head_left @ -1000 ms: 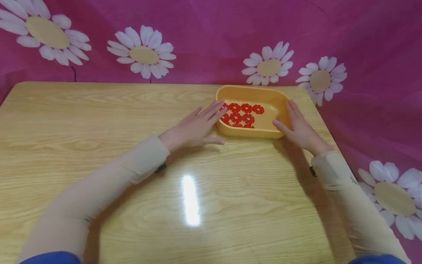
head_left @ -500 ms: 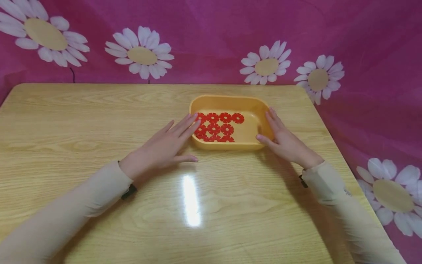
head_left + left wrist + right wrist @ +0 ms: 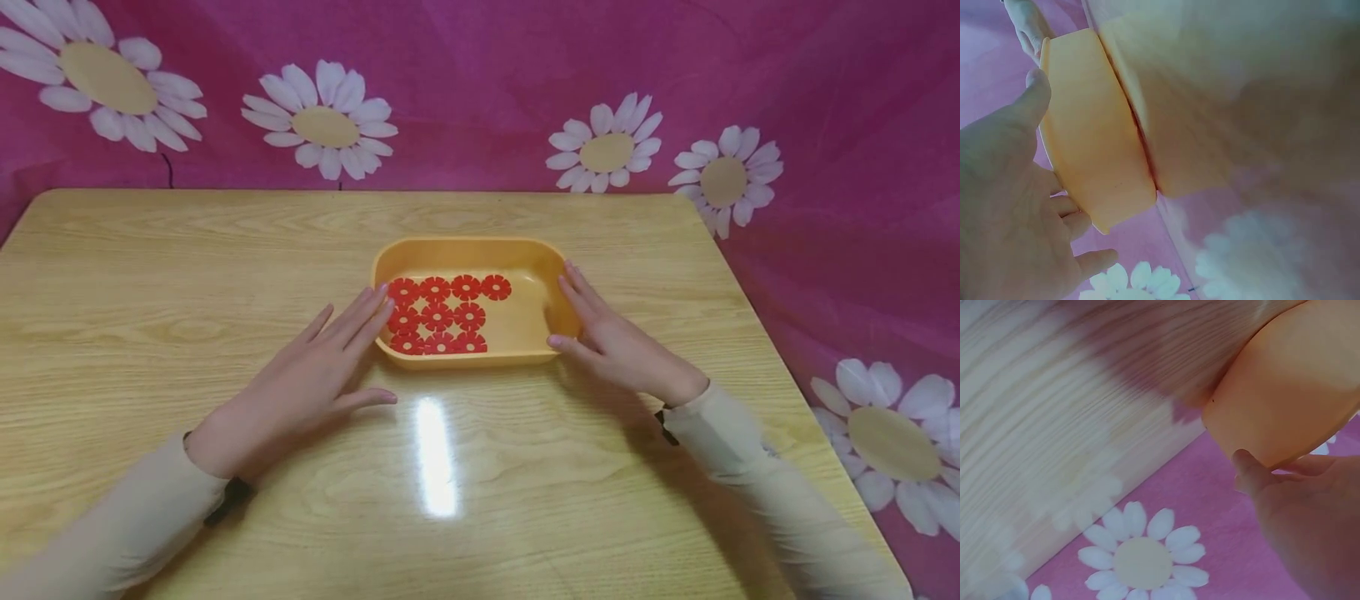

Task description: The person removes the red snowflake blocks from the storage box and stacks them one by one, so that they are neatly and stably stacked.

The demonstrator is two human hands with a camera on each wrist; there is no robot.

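A shallow yellow-orange plastic tub (image 3: 465, 361) sits on the wooden table. Red notched discs shaped like flowers (image 3: 438, 316) lie in rows on its floor, towards the left end. My left hand (image 3: 300, 383) is spread, its straight fingertips touching the tub's left rim and its thumb held apart below. At the other end, my right hand (image 3: 622, 346) holds the tub's right wall, thumb at the front corner of the rim and fingers along the outside. In the right wrist view, fingers press on the tub's outer wall (image 3: 1285, 406).
The pale wooden table (image 3: 187, 275) has its right edge beyond my right forearm. Behind it hangs a magenta cloth (image 3: 472, 100) printed with white daisies. A bright light reflection (image 3: 435, 454) shows on the tabletop in front of the tub.
The tub with its red discs has slid left and towards me, away from the table's back right corner. Both hands have moved along with it, staying at its two ends.
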